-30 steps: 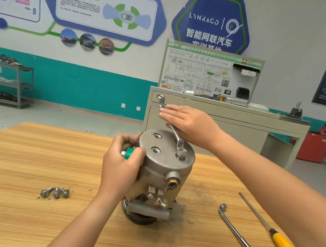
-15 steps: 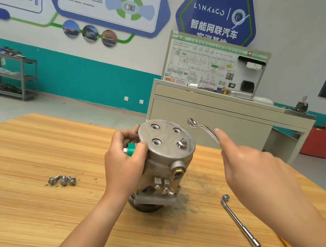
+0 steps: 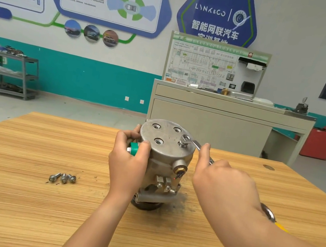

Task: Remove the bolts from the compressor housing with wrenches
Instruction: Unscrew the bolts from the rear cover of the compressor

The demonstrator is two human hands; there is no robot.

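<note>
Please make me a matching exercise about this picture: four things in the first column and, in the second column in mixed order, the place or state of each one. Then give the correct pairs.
Column 1
1. wrench
2. loose bolts
3. green cap
4. compressor housing

Column 2
a. lying together on the table, left of the housing
b. standing on the table, gripped by the left hand
c. held by the right hand, its end on the last bolt
d. poking out of the left hand's grip

Pairs: 1-c, 2-a, 3-d, 4-b
</note>
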